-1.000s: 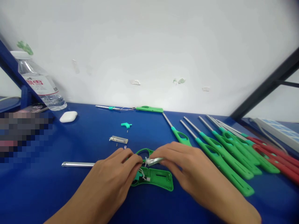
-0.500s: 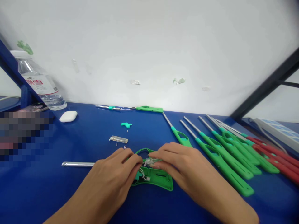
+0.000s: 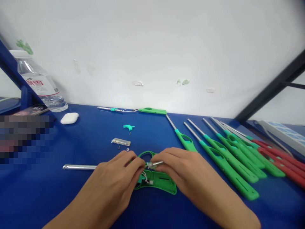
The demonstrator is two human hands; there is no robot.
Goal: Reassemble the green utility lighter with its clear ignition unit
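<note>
The right hand [image 3: 183, 168] had its fingertips closed on a small clear tank [image 3: 156, 164], held between the two hands beside an open green casing half [image 3: 165, 183] on the blue tabletop [image 3: 35, 194]. The left hand [image 3: 116, 178] curled over the casing's left end; its fingertips were largely hidden, so whether they were clamped on it could not be told. A metal tube [image 3: 79, 167] extended left from beneath that hand. Green-handled lighters [image 3: 252, 193] lay to the right.

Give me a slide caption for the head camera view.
Left hand at an open green casing, right hand holding a small clear part, green and red lighters lying to the right.
</note>
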